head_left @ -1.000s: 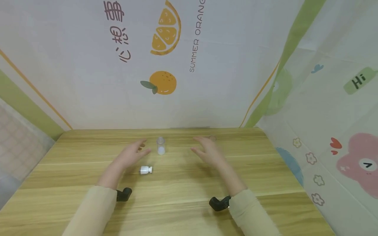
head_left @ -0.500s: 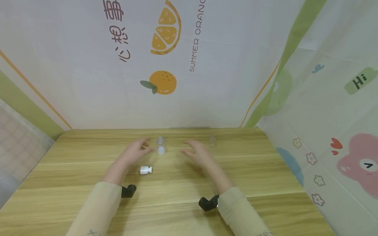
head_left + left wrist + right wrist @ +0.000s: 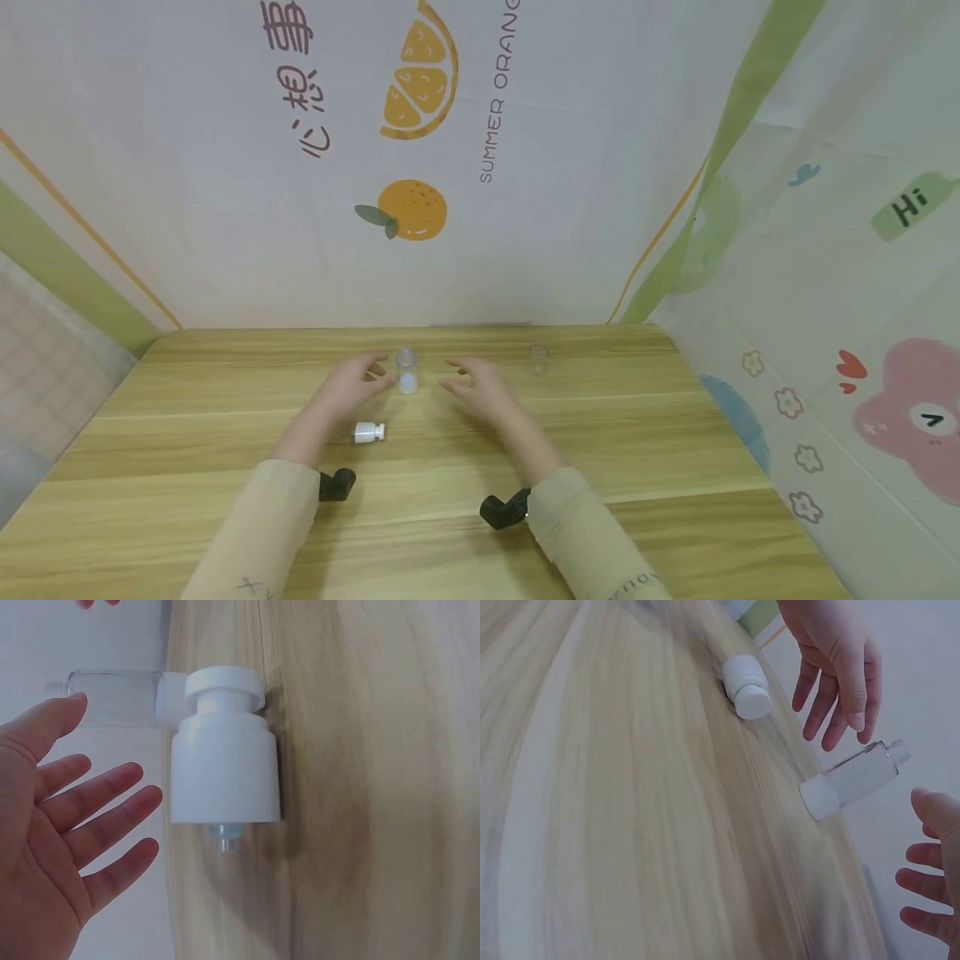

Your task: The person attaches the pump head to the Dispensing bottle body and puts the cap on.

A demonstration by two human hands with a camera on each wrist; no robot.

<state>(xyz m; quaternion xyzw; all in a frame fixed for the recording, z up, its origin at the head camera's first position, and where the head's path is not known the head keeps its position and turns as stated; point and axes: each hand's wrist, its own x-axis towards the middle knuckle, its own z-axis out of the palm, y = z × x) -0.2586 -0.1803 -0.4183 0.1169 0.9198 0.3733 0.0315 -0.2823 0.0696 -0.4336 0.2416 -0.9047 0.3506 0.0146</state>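
A clear bottle with a white base (image 3: 407,372) stands upright near the back of the table, between the two hands. Just left of it is my left hand (image 3: 352,385), fingers loosely spread and holding nothing. My right hand (image 3: 480,390) is on the other side, a little farther off, also relaxed with nothing in it. A white pump head (image 3: 369,432) lies on its side below the left hand; the left wrist view shows its flat top (image 3: 225,688) and a short clear stub (image 3: 225,838) at its other end. In the right wrist view the bottle's threaded neck (image 3: 900,751) is uncovered.
A small clear cap (image 3: 538,360) stands at the back right of the wooden table (image 3: 420,533). Behind the table hangs a white printed cloth (image 3: 570,233). Another patterned cloth (image 3: 817,275) covers the right side.
My right hand has moved left toward the bottle, and the clear cap behind it has come into full view. My left hand has shifted slightly right, closer to the bottle.
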